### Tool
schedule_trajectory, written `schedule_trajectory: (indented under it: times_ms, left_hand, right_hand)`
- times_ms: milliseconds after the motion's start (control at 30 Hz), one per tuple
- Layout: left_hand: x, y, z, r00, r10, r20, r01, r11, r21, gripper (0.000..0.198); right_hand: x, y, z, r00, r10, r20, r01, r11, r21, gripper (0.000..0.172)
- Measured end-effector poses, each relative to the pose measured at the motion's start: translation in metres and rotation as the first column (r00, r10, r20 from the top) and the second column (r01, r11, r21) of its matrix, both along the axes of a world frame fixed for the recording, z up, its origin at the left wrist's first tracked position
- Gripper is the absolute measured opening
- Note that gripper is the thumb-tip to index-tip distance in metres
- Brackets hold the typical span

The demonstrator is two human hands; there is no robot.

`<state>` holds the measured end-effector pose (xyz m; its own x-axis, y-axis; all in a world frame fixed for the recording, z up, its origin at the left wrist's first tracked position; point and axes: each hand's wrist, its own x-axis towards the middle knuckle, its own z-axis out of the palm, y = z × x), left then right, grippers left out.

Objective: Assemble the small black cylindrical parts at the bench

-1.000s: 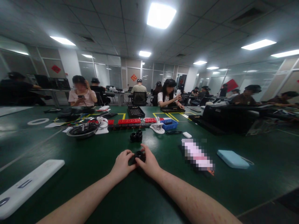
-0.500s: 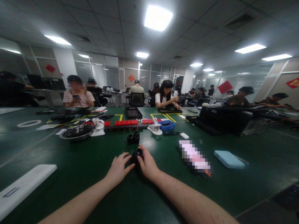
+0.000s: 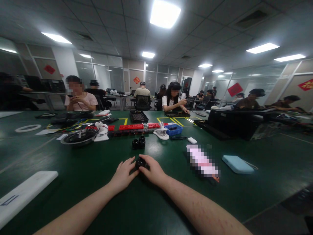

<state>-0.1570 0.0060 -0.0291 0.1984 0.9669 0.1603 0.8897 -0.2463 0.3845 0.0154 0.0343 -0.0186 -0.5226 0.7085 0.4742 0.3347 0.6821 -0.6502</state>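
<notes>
My right hand point(image 3: 154, 169) curves its fingers and thumb around a small, glossy black round piece point(image 3: 140, 162) on the green table. Beside it, my left hand point(image 3: 124, 173) has its fingers spread, its index finger and thumb at the left side of that piece. Whether the left fingertips press on it I cannot tell. The lower part of the piece is hidden by the hands. Just beyond my hands stands a cluster of several similar black round pieces point(image 3: 139, 142).
Farther back are red blocks point(image 3: 132, 126), a blue basket point(image 3: 174, 129), a white stand point(image 3: 161, 132) and a metal bowl point(image 3: 78, 138) with cables. A blurred pink item point(image 3: 201, 161) and a light-blue case point(image 3: 237, 164) lie right; a white slab point(image 3: 26, 195) lies left. Several people sit beyond.
My right hand has turned farther over the black piece, covering its round opening, and shifted slightly left. The left hand has barely moved. The person across on the left has lowered a raised hand.
</notes>
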Motion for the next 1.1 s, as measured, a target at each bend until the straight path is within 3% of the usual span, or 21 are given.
schedule_trajectory:
  times_ms: [100,233,400,500,667,900,1100]
  left_hand:
    - [0.0,-0.001,0.003,1.0,-0.021,0.017,0.021,1.0,-0.001,0.037]
    - [0.002,-0.001,0.007,0.996,0.035,0.081,-0.036,0.999,0.006,0.041]
    - [0.005,-0.004,0.011,0.986,0.096,0.137,-0.096,0.995,-0.002,0.07]
    - [0.006,-0.006,0.013,0.984,0.043,0.171,-0.042,0.999,-0.01,0.079]
    - [0.004,-0.007,0.011,0.983,-0.005,0.182,0.004,1.0,0.005,0.069]
    - [0.001,-0.005,0.011,0.975,0.108,0.193,-0.113,0.993,0.017,0.054]
    - [0.007,-0.008,0.014,0.984,-0.101,0.144,0.091,0.993,0.07,0.056]
  right_hand:
    - [0.001,-0.003,0.005,0.996,0.073,0.055,-0.073,0.997,0.005,0.047]
    - [0.002,-0.006,0.011,0.989,0.107,0.104,-0.106,0.994,-0.012,0.05]
    - [0.0,-0.007,0.009,0.984,0.151,0.095,-0.15,0.988,-0.018,0.05]
    - [-0.001,-0.008,0.005,0.991,0.106,0.082,-0.101,0.993,-0.067,0.061]
    - [-0.001,-0.009,0.003,0.995,0.064,0.082,-0.053,0.991,-0.12,0.067]
    - [-0.002,-0.005,-0.002,1.0,0.001,0.019,0.002,0.983,-0.186,0.069]
    - [-0.004,-0.006,0.001,0.995,-0.104,-0.006,0.103,0.989,-0.105,0.052]
